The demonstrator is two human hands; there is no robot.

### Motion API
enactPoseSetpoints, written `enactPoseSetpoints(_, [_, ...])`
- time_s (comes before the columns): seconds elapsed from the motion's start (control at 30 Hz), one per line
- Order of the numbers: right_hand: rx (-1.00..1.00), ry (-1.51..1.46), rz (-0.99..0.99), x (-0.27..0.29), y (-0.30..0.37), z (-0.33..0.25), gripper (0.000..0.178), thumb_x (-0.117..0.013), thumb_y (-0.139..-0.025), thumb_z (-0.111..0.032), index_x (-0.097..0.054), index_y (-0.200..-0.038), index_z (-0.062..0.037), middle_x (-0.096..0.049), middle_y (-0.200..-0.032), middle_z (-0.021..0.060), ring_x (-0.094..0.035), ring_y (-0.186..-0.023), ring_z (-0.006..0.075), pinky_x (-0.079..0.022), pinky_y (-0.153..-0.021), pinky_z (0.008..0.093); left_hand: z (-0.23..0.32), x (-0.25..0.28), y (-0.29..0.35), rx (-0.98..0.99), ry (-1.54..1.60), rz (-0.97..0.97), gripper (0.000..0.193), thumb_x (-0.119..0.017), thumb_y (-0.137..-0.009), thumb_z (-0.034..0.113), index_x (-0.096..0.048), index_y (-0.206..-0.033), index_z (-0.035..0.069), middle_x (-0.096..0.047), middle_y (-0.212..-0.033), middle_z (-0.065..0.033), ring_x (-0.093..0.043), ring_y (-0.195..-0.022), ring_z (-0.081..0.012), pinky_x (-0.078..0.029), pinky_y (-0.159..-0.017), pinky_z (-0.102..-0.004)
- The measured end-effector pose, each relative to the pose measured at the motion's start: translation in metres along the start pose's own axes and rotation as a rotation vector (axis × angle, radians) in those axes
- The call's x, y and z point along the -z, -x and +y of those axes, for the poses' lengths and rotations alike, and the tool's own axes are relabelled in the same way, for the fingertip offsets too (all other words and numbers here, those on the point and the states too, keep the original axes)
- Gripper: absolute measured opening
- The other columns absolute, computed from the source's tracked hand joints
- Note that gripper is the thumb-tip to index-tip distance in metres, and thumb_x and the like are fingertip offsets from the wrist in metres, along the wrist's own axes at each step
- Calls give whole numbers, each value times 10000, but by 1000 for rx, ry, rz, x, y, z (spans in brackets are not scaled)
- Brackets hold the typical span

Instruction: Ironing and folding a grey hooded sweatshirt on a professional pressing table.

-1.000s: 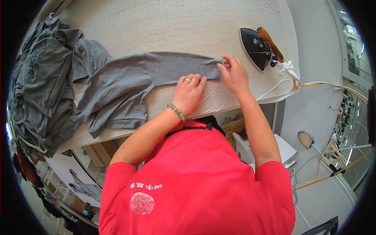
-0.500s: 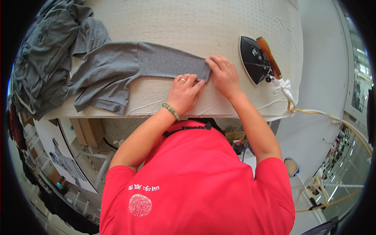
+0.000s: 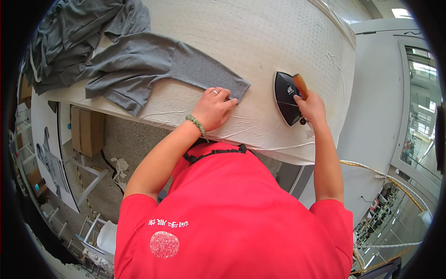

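Grey sleeve (image 3: 204, 74) flat on white padded board (image 3: 288, 42); soft, limp, light; left hand (image 3: 213, 108) spread flat, pinning cuff; right hand (image 3: 310, 106) closed around iron (image 3: 287, 96) handle; heavy, hot underneath, best gripped there.

White padded board (image 3: 278, 42) is filling the top of view, its cover hanging creased over the near edge. Grey floor (image 3: 125, 144) is showing below it, with cardboard boxes (image 3: 83, 130) sitting under the board and white metal racks (image 3: 88, 232) standing lower left. Pale wall panel (image 3: 371, 121) is running along the right. Windows (image 3: 420, 93) are letting in daylight far right.
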State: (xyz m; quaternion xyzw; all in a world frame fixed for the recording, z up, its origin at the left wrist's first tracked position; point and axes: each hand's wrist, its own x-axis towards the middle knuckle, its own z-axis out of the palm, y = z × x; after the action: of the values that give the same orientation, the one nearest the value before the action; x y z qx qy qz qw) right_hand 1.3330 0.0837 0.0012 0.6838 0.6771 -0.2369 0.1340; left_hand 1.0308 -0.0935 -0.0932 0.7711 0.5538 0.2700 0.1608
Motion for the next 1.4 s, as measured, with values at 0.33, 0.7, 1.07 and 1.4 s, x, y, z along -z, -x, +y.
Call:
enactPoseSetpoints(0.33, [509,288,-10,-22,5,-122,304,-692,-965,-302,-702,-1136,-51,-749,-996,231,-716,-957,433,-561,-823,526,-2,-5,2,-35,-35,12,414,-737,-811,153,-699,-1222,129,-624,-1155,-92,-597,-1183,-288,-442,-1052,-443])
enactPoseSetpoints(0.7, [363,220,-73,-44,47,-106,354,-706,-960,-356,-669,-1123,-44,-746,-947,231,-719,-916,440,-566,-793,531,-40,13,5,-51,-37,37,276,-720,-827,158,-681,-1086,70,-644,-1069,-85,-640,-1073,-278,-478,-979,-426])
enactPoseSetpoints(1.07, [386,103,-164,-85,64,-256,378,-731,-942,-359,-634,-1071,-17,-745,-911,237,-726,-898,436,-571,-796,536,-127,117,55,2,-218,45,249,-719,-838,90,-693,-1083,53,-679,-1082,-105,-660,-1040,-297,-519,-927,-430])
enactPoseSetpoints(1.4, [342,-6,-42,-93,43,-323,363,-739,-945,-321,-637,-1045,14,-731,-901,274,-713,-895,470,-561,-800,543,-227,236,78,490,-54,384,198,-674,-955,94,-695,-1146,43,-694,-1183,-137,-655,-1126,-333,-517,-985,-414])
